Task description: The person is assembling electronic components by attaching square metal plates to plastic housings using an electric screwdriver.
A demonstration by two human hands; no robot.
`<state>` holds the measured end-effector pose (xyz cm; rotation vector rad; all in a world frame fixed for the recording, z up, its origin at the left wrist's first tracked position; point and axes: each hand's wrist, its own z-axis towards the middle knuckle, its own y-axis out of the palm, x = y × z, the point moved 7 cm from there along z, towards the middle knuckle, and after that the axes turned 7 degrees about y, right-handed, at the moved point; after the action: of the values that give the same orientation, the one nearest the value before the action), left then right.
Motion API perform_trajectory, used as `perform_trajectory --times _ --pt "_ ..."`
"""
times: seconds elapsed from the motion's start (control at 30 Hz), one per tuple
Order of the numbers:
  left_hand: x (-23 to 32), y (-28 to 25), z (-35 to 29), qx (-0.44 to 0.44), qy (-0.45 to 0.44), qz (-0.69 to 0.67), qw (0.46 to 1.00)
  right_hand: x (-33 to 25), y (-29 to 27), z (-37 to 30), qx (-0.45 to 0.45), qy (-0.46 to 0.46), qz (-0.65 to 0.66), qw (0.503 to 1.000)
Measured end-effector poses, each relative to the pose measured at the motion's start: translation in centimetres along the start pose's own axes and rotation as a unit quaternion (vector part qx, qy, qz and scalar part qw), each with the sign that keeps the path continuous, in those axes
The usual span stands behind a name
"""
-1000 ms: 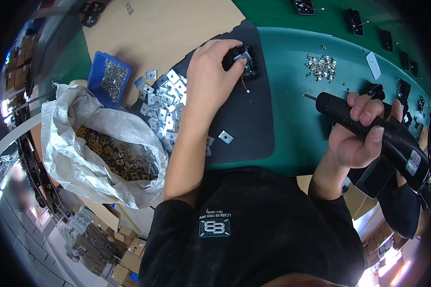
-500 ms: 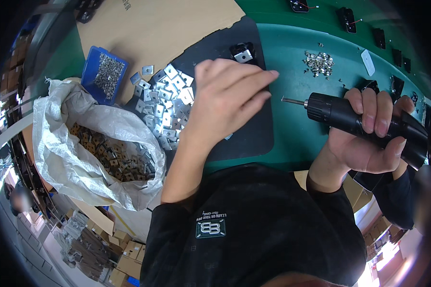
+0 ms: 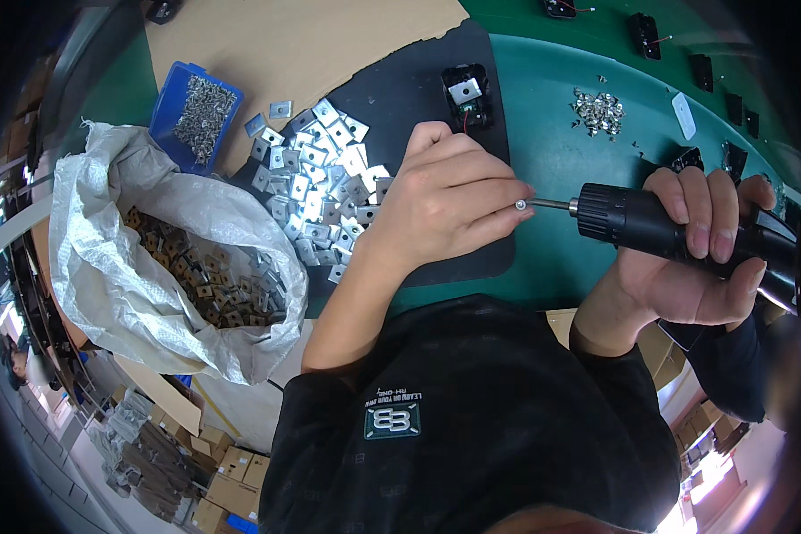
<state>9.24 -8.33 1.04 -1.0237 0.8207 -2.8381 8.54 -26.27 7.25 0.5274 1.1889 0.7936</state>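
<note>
Head view: the left hand (image 3: 449,200) and the right hand (image 3: 690,254) meet over the near part of the bench, not touching each other but bridged by the bit (image 3: 554,205) of a black power screwdriver (image 3: 627,215). The right hand is wrapped around the tool's body, which lies level and points left. The left fingertips are pinched together at the end of the bit, around a small bright piece (image 3: 521,205) that looks like a screw, though the fingers partly hide it. The black housing (image 3: 477,114) sits unheld on the dark mat (image 3: 409,76), beyond the left hand, with a square metal plate (image 3: 465,91) lying in it, the plate's central hole showing. Nearby are a heap of similar plates (image 3: 316,165) to the left and a small pile of shiny fasteners (image 3: 599,114) on the green bench top (image 3: 552,267) to the right

The step in hand seems to be seating the screw on the driver tip. The next move calls for keeping it straight on the bit, then lining it up with the plate's hole while the housing is steadied, since nothing holds it now
</note>
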Motion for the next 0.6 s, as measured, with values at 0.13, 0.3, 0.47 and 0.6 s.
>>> perform_trajectory --times 0.13,0.3,0.47,0.6 --pt "0.20 0.16 0.02 -0.007 0.005 0.024 1.000 -0.01 0.15 -0.04 -0.014 0.001 0.011 1.000" --pt "0.52 0.15 0.11 -0.004 0.014 0.035 0.999 0.13 -0.06 -0.31 -0.008 0.010 -0.008 1.000" --pt "0.74 0.17 0.06 -0.014 0.017 0.043 0.999 0.00 -0.12 -0.49 -0.001 0.007 -0.010 1.000" --pt "0.72 0.35 -0.02 -0.012 0.020 0.040 0.999 -0.12 -0.40 -0.52 -0.004 0.010 -0.025 1.000"
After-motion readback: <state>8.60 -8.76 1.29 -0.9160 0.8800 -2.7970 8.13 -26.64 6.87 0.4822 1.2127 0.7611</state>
